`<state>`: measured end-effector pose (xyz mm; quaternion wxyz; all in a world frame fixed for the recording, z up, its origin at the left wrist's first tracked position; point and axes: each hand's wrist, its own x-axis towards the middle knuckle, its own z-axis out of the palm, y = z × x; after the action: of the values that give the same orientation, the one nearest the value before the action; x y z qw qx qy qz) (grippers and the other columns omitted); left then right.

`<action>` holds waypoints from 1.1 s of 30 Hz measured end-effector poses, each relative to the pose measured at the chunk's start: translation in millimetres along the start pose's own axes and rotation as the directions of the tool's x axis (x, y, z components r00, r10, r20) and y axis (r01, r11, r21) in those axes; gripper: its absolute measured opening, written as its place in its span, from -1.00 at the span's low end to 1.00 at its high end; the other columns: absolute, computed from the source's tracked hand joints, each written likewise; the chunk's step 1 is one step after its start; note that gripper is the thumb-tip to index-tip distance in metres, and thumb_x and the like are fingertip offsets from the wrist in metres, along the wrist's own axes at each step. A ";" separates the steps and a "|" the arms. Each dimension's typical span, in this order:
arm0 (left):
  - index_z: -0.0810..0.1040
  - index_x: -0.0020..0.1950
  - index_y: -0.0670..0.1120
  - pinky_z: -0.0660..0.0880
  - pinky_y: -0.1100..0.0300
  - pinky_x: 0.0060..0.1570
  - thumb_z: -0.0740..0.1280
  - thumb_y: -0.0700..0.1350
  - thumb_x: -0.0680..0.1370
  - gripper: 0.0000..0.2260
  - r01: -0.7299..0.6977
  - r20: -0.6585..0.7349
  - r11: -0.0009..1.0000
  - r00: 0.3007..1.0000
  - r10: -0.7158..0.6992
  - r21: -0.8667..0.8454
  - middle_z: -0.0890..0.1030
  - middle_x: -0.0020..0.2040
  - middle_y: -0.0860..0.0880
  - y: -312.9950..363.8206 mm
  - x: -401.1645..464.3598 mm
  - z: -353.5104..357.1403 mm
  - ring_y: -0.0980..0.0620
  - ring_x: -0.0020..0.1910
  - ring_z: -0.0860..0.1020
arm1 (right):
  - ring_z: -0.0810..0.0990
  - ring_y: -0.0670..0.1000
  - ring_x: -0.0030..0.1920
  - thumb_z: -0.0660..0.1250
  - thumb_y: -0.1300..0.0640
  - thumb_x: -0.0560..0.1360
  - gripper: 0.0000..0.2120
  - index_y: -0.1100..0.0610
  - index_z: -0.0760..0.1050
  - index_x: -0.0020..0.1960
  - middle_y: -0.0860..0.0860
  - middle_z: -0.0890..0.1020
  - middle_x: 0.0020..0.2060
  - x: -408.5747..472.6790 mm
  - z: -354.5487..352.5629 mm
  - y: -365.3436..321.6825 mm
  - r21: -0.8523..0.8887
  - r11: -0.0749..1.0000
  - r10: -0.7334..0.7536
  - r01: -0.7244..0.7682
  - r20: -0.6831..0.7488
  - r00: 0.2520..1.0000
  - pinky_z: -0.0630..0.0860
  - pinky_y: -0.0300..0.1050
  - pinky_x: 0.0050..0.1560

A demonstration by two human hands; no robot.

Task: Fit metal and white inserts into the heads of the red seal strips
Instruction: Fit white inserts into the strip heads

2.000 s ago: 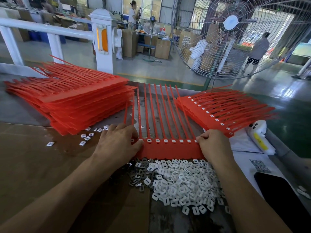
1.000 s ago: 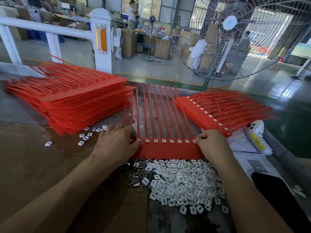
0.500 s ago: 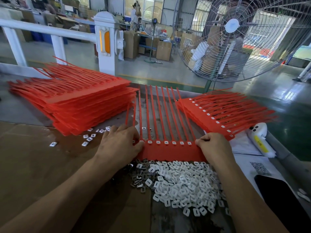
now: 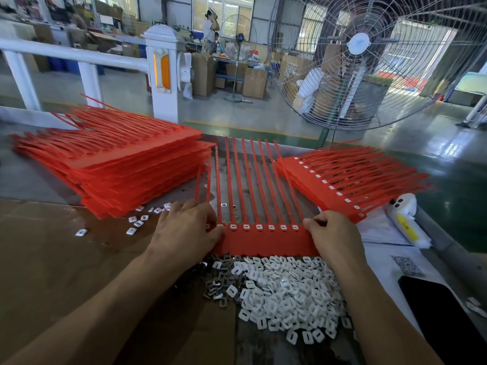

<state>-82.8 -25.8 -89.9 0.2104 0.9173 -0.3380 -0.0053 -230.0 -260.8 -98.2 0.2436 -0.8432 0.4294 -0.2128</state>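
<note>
1. While both hands work at the bench, the left hand rests on the left end of the red seal strip comb, fingers curled, thumb pressing a head there.
2. The right hand pinches the comb's right end, fingertips curled at the last head; whether it holds an insert is hard to tell.
3. White inserts lie heaped just in front of the comb, with metal inserts beside them on the left.
4. A tall stack of red strips sits to the left, a smaller fitted stack to the right.
5. A large fan stands beyond the bench.
</note>
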 end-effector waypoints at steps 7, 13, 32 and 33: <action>0.53 0.15 0.18 0.36 -0.01 0.32 0.28 0.29 0.57 -0.73 -0.014 -0.024 1.000 1.000 0.014 0.006 0.52 0.19 0.12 -1.3 -0.3 0.5 0.01 0.26 0.40 | 0.61 0.00 -0.09 0.40 -0.11 0.56 -0.81 0.02 0.61 -0.02 -0.08 0.66 -0.14 -5.5 -2.6 -4.7 -0.037 0.997 -0.073 0.073 -0.014 0.997 0.57 0.02 -0.05; 0.52 0.22 0.18 0.29 0.00 0.35 0.23 0.29 0.58 -0.69 -0.042 -0.064 0.995 0.997 0.047 0.089 0.49 0.25 0.11 3.3 -3.1 2.2 0.01 0.31 0.36 | 0.59 -0.01 0.02 0.39 0.16 0.59 -0.85 0.04 0.70 0.10 -0.03 0.60 -0.01 -21.1 -4.7 -22.6 -0.098 0.899 -0.428 0.426 0.001 0.904 0.55 -0.01 0.07; 0.52 0.36 0.18 0.38 0.03 0.34 0.15 0.00 0.69 -0.71 -0.299 -0.005 0.953 0.954 0.299 0.046 0.47 0.26 0.11 9.2 -3.1 5.6 0.08 0.31 0.39 | 0.46 -0.10 0.25 0.23 0.12 0.63 -0.66 -0.11 0.58 0.34 -0.16 0.54 0.20 -38.0 7.7 -43.8 -0.203 0.735 -0.593 0.647 0.268 0.759 0.35 -0.24 0.10; 0.51 0.37 0.18 0.39 0.03 0.34 0.14 0.01 0.70 -0.71 -0.303 -0.004 0.951 0.953 0.303 0.055 0.47 0.26 0.11 9.2 -2.7 5.7 0.08 0.31 0.39 | 0.47 -0.10 0.25 0.23 0.12 0.63 -0.66 -0.11 0.58 0.34 -0.16 0.54 0.21 -37.7 8.2 -43.9 -0.212 0.734 -0.591 0.645 0.267 0.761 0.32 -0.26 0.08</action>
<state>-91.4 -32.6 -91.8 0.1859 0.8600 -0.4734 0.0417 -218.4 -205.2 -84.3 0.0697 -0.9799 0.1258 -0.1384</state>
